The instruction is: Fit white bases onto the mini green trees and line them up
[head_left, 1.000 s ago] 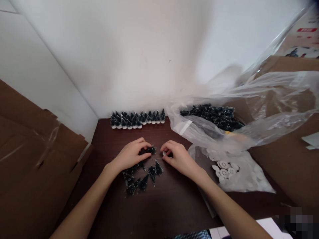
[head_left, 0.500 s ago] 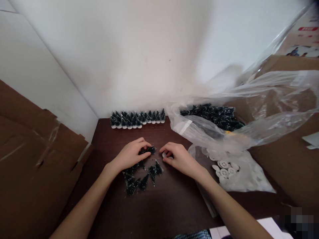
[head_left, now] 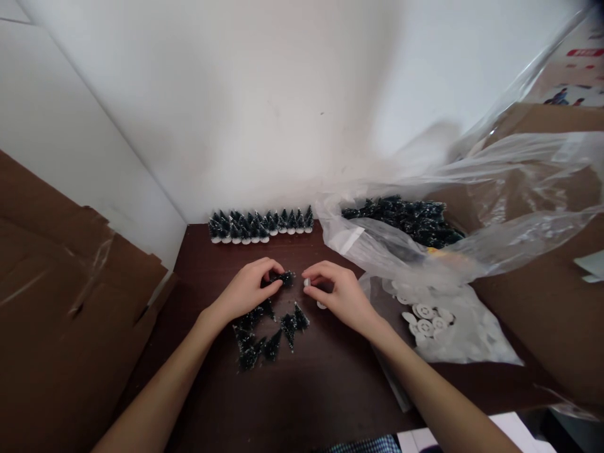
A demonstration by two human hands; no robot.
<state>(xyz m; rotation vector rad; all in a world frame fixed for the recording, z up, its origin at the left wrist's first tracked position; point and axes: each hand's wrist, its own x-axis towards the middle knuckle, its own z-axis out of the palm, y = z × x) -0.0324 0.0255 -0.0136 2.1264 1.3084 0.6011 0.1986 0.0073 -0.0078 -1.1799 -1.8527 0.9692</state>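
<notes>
Between the thumb and fingers of my left hand (head_left: 250, 286) is a small frosted bottle-brush tree (head_left: 285, 277), lying on its side with one end toward the right. Facing it across a short gap, my right hand (head_left: 337, 290) pinches a white round base (head_left: 306, 282) at its fingertips. Another white disc (head_left: 321, 305) lies on the table just under the right fingers, partly covered. Several loose dark green trees (head_left: 272, 345) without bases lie scattered in front of my left hand.
Trees on white bases (head_left: 259, 228) stand in rows along the wall. At right, a clear plastic bag (head_left: 349, 242) holds a heap of trees (head_left: 401, 220); nearer, another bag (head_left: 481, 336) holds white bases (head_left: 425, 319). Cardboard boxes (head_left: 70, 314) flank the dark table (head_left: 302, 402).
My right hand has brought the white base up to its fingertips, closer to the tree. The left fingers have shifted back slightly, exposing more of the tree.
</notes>
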